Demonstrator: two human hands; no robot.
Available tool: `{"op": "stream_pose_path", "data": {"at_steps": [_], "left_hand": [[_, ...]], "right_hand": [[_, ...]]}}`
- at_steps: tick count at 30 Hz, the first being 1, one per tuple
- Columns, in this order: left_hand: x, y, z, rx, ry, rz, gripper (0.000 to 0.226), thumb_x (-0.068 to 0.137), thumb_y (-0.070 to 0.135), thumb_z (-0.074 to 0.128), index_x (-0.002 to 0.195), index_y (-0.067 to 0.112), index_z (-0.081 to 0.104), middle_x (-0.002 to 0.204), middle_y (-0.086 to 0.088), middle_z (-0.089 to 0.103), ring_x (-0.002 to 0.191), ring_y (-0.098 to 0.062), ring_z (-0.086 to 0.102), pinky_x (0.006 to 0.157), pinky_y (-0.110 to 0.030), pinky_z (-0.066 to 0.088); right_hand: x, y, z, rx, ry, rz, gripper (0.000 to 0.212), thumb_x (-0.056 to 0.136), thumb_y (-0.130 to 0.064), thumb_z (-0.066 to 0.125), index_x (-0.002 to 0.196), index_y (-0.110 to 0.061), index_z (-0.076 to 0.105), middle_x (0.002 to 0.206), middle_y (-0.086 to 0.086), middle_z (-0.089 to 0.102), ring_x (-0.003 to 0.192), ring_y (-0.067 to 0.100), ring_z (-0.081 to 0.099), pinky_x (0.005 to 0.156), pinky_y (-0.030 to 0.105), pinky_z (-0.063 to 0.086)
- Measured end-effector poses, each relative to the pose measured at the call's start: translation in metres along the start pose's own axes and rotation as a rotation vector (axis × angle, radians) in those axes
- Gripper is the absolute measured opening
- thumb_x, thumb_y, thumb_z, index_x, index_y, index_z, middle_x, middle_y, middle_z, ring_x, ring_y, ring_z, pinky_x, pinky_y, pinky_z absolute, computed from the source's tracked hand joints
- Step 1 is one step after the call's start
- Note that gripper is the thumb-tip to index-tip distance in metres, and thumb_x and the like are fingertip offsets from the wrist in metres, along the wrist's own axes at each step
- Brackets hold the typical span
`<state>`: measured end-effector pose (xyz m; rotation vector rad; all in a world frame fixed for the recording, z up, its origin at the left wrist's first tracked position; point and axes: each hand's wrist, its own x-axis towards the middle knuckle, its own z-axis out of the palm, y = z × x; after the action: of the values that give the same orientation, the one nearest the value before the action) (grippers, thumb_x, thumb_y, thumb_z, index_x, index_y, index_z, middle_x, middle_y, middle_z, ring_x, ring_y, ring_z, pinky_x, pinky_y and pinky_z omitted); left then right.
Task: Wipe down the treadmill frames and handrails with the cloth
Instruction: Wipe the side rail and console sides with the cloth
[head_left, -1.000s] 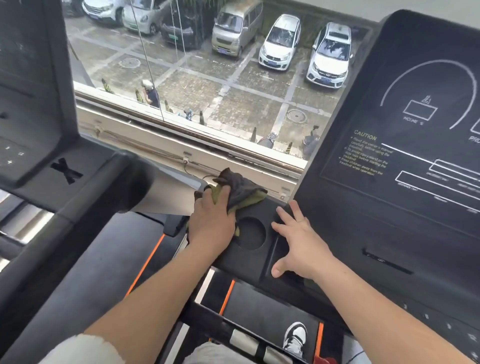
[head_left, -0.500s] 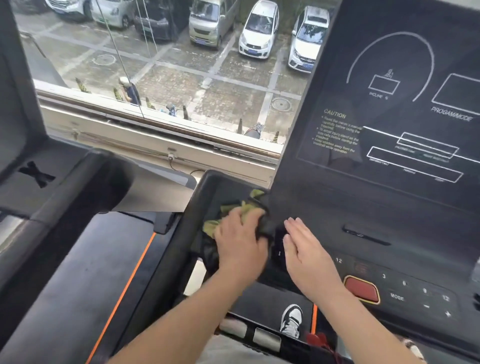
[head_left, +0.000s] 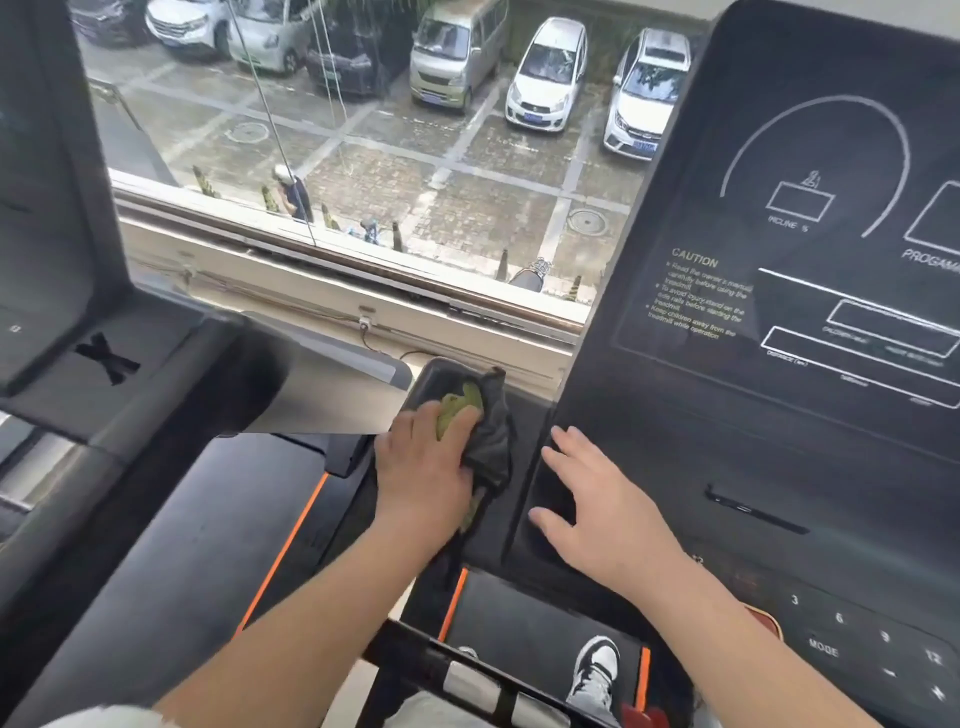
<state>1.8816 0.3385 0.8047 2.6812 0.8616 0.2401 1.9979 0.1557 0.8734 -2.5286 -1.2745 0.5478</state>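
While the left hand bears down on the cloth, fingers curled over its green and dark-grey bunch, the work sits on the small side tray at the left end of the treadmill console. Cloth spills out at one o'clock from the knuckles, close to the tray's rounded far rim at twelve, and a dark tail trails toward six over the near edge.

Over at three o'clock, the right hand lies flat on the console's lower slope, fingers spread, gripping nothing, clear of the cloth. Between the two hands the console's raised side edge runs from twelve down to six.

Room to move? At nine o'clock from the tray there's an open drop to the neighbouring treadmill, its deck edged by an orange stripe. Past the rim at twelve, the window sill stands well apart. At six, down below, a shoe stands on the belt. The keypad sits at five o'clock from the right hand.
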Motion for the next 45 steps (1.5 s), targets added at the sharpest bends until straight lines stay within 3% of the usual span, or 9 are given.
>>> {"op": "stream_pose_path", "data": {"at_steps": [3, 6, 11, 18, 28, 32, 36, 39, 45], "left_hand": [[-0.054, 0.011, 0.012, -0.009, -0.025, 0.089, 0.082, 0.055, 0.035, 0.082, 0.132, 0.037, 0.052, 0.13, -0.007, 0.054, 0.111, -0.034, 0.05, 0.088, -0.048, 0.04], [-0.024, -0.014, 0.007, 0.005, 0.049, 0.135, 0.08, 0.056, 0.025, 0.078, 0.132, 0.035, 0.054, 0.128, -0.008, 0.053, 0.105, -0.037, 0.054, 0.084, -0.049, 0.045], [0.079, -0.017, -0.024, -0.091, 0.181, -0.048, 0.061, 0.079, 0.03, 0.053, 0.14, 0.03, 0.048, 0.136, -0.014, 0.052, 0.114, -0.042, 0.05, 0.095, -0.053, 0.046], [0.127, -0.017, -0.003, -0.036, -0.15, -0.175, 0.057, 0.093, 0.054, 0.048, 0.147, 0.046, 0.031, 0.152, -0.006, 0.032, 0.132, -0.036, 0.038, 0.107, -0.053, 0.04], [-0.071, -0.06, -0.026, -0.252, -0.019, -0.363, 0.069, 0.088, 0.025, 0.071, 0.148, 0.024, 0.037, 0.138, -0.012, 0.043, 0.118, -0.041, 0.053, 0.096, -0.053, 0.047], [-0.052, -0.062, -0.032, -0.296, -0.093, -0.43, 0.057, 0.096, 0.044, 0.059, 0.146, 0.029, 0.037, 0.131, -0.009, 0.048, 0.113, -0.04, 0.058, 0.091, -0.048, 0.048], [0.017, -0.075, -0.022, -0.625, -0.207, -0.619, 0.069, 0.084, 0.078, 0.041, 0.139, 0.037, 0.042, 0.132, -0.005, 0.06, 0.119, -0.035, 0.059, 0.105, -0.05, 0.048], [0.003, -0.083, -0.014, -0.736, -0.228, -0.673, 0.077, 0.084, 0.082, 0.041, 0.144, 0.034, 0.04, 0.14, -0.01, 0.058, 0.128, -0.036, 0.054, 0.111, -0.051, 0.043], [-0.131, -0.114, -0.031, -0.585, -0.282, -0.764, 0.046, 0.1, 0.068, 0.036, 0.13, 0.036, 0.047, 0.13, -0.004, 0.065, 0.124, -0.032, 0.059, 0.096, -0.039, 0.045]], "right_hand": [[0.012, -0.008, 0.002, -0.105, -0.179, 0.001, 0.119, 0.078, -0.062, 0.078, 0.165, -0.025, 0.007, 0.17, -0.017, -0.014, 0.153, -0.001, -0.017, 0.123, 0.03, 0.027], [0.014, -0.012, 0.006, -0.115, -0.2, 0.033, 0.13, 0.071, -0.059, 0.085, 0.166, -0.025, 0.003, 0.167, -0.02, -0.021, 0.152, -0.002, -0.021, 0.119, 0.03, 0.037], [0.02, -0.015, 0.003, -0.104, -0.221, 0.038, 0.13, 0.068, -0.054, 0.088, 0.166, -0.024, 0.009, 0.168, -0.021, -0.018, 0.15, -0.005, -0.018, 0.117, 0.021, 0.03], [0.027, -0.018, 0.001, -0.112, -0.232, 0.065, 0.131, 0.065, -0.052, 0.091, 0.165, -0.023, 0.012, 0.169, -0.019, -0.015, 0.153, -0.002, -0.016, 0.12, 0.025, 0.032], [0.019, -0.014, 0.007, -0.075, -0.204, 0.056, 0.13, 0.068, -0.058, 0.087, 0.165, -0.024, 0.008, 0.167, -0.022, -0.019, 0.152, -0.004, -0.019, 0.116, 0.028, 0.04], [0.02, -0.016, 0.01, -0.108, -0.19, 0.043, 0.13, 0.067, -0.059, 0.085, 0.165, -0.02, 0.01, 0.169, -0.016, -0.018, 0.154, 0.002, -0.018, 0.116, 0.028, 0.04], [0.007, -0.044, 0.029, -0.15, -0.03, 0.015, 0.105, 0.073, -0.059, 0.082, 0.158, -0.018, 0.036, 0.168, 0.0, 0.022, 0.158, 0.019, 0.015, 0.118, 0.035, 0.039], [-0.01, -0.077, 0.056, -0.135, 0.09, -0.195, 0.042, 0.076, -0.055, 0.074, 0.11, -0.029, 0.069, 0.11, -0.011, 0.056, 0.109, 0.016, 0.063, 0.072, 0.03, 0.058], [-0.005, -0.108, 0.08, -0.206, -0.28, -0.106, 0.046, 0.087, -0.064, 0.06, 0.114, -0.027, 0.068, 0.109, -0.009, 0.067, 0.111, 0.019, 0.056, 0.087, 0.033, 0.049]]}}
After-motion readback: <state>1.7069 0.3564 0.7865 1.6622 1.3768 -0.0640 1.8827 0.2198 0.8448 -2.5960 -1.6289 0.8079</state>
